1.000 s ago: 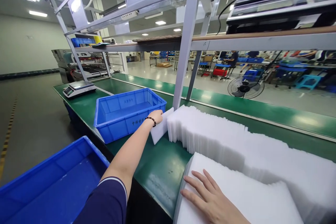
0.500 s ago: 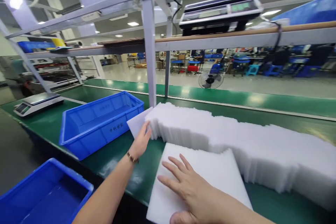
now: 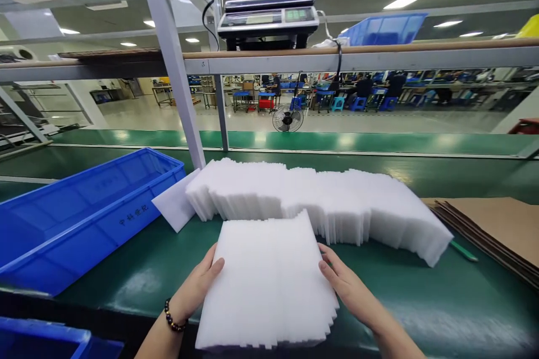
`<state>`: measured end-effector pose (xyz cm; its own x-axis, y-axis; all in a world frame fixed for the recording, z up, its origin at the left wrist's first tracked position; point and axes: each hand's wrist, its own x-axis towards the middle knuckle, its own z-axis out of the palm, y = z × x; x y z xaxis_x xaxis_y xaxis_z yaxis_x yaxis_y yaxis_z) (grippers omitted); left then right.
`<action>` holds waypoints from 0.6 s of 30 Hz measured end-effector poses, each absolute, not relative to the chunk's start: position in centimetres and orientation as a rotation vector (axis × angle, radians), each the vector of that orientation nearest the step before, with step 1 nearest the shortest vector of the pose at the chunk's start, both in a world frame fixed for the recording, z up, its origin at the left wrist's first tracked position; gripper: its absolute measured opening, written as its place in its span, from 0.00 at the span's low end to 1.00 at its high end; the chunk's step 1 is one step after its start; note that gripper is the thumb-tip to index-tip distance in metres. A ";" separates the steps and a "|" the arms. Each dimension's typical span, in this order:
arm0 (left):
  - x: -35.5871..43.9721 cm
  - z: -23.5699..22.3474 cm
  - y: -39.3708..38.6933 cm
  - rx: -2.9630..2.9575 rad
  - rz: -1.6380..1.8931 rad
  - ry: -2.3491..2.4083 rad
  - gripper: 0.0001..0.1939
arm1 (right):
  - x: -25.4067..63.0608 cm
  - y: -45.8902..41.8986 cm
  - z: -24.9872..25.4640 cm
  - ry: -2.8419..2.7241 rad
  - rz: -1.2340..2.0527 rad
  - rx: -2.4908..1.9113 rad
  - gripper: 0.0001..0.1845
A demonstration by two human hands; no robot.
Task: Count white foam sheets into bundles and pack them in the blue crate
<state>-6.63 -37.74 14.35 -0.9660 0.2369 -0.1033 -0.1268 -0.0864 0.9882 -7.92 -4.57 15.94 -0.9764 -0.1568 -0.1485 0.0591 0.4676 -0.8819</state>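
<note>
A stack of white foam sheets (image 3: 269, 280) stands on edge between my two hands at the front of the green work surface. My left hand (image 3: 200, 280) presses against its left side, thumb on the near upper edge. On the right side, my right hand (image 3: 341, 275) grips it the same way, so the sheets are squeezed together. Just behind lies a long row of similar white foam sheets (image 3: 295, 190), also on edge. A single foam sheet (image 3: 177, 202) leans at the row's left end, beside the blue crate.
A blue crate (image 3: 138, 213) sits at left, another blue bin (image 3: 42, 336) below the front edge. Brown cardboard sheets (image 3: 497, 224) and a green-handled tool (image 3: 464, 251) lie at right. A scale (image 3: 269, 22) stands on the shelf above, held by a metal post (image 3: 177, 67).
My left hand has left the row's end and come to the front stack. My right hand has shifted from its top to its right side. The view has turned right.
</note>
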 end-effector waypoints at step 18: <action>-1.1 16.1 -39.1 0.397 2.904 1.495 0.34 | -0.2 -4.0 18.9 2.907 -1.493 -0.743 0.43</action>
<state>-1.14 -39.10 16.12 -0.9600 -0.0222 0.2791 0.2401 -0.5782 0.7798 -0.25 -4.04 18.92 -0.8808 -0.2879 0.3759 -0.4733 0.5103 -0.7181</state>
